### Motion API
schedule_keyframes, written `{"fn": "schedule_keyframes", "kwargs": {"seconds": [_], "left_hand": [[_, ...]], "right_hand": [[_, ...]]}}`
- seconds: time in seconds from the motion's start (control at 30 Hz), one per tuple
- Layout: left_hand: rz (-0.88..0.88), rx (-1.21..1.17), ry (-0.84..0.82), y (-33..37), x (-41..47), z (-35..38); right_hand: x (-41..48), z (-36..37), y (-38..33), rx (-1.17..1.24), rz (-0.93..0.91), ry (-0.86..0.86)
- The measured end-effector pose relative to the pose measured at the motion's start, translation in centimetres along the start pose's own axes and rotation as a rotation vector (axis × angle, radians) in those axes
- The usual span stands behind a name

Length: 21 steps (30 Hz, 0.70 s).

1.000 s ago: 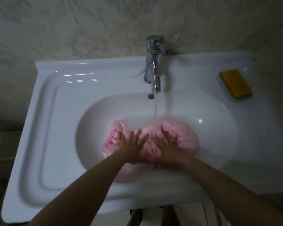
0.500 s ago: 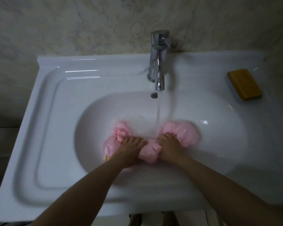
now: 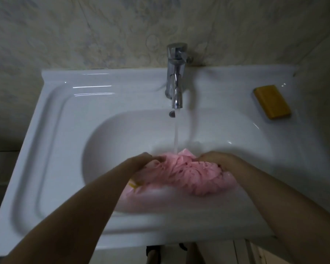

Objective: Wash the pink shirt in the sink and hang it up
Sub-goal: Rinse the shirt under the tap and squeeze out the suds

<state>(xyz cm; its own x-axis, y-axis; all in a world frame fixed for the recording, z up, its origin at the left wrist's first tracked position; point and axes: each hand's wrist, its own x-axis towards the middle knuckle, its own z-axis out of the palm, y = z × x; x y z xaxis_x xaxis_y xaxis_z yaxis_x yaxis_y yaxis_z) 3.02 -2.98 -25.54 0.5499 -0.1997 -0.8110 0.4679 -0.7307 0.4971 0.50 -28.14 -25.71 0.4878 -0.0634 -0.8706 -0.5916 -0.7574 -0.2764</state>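
The pink shirt (image 3: 185,174) hangs bunched and wet over the near part of the white sink (image 3: 122,141) basin. My left hand (image 3: 145,161) grips its left end, fingers curled into the cloth. My right hand (image 3: 217,159) grips its right end the same way. Both hands hold the shirt lifted, with its folds sagging between them. Water runs from the chrome tap (image 3: 176,77) in a thin stream onto the top of the shirt. A small yellow patch shows at the shirt's lower left edge.
A yellow-brown bar of soap (image 3: 271,101) lies on the sink's right ledge. The overflow hole (image 3: 172,113) sits under the spout. A patterned tiled wall (image 3: 103,31) rises behind the sink. Feet show on the floor below the front rim.
My hands went from pressing flat on the shirt to gripping it, then lifted it and pulled apart, stretching the cloth under the stream.
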Motion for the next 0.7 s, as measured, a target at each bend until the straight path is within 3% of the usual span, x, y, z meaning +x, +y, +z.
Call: {"fn": "schedule_keyframes", "kwargs": {"seconds": [0.1,0.17,0.23,0.3,0.4,0.5,0.57,0.6,0.7], "left_hand": [[0.165,0.701,0.502,1.1,0.5,-0.2],[0.397,0.800,0.673,1.5,0.1,0.8],[0.571,0.910,0.587,1.1,-0.1,2.2],[0.517,1.067,0.394,-1.4,1.0,3.6],[0.338,1.016,0.209,-4.2,2.5,5.0],[0.432,0.945,0.282,-3.4,1.4,5.3],[0.370,0.804,0.161,-2.6,1.3,5.2],[0.356,0.797,0.200,-2.9,1.8,5.2],[0.422,1.006,0.292,-4.3,3.1,5.6]], "right_hand": [[0.4,-1.9,-0.4,-0.236,-0.092,0.500],[-0.7,-1.0,-0.5,-0.284,-0.270,0.750],[-1.6,1.3,-0.7,-0.401,-0.426,0.730],[-1.3,4.1,0.3,-0.650,-0.554,0.644],[1.7,6.6,3.0,-0.859,-0.734,0.595],[3.7,7.0,2.8,-0.810,-0.713,0.568],[4.4,7.0,2.3,-0.747,-0.738,0.544],[4.6,7.0,2.2,-0.698,-0.783,0.559],[5.2,7.4,2.1,-0.565,-0.943,0.723]]}}
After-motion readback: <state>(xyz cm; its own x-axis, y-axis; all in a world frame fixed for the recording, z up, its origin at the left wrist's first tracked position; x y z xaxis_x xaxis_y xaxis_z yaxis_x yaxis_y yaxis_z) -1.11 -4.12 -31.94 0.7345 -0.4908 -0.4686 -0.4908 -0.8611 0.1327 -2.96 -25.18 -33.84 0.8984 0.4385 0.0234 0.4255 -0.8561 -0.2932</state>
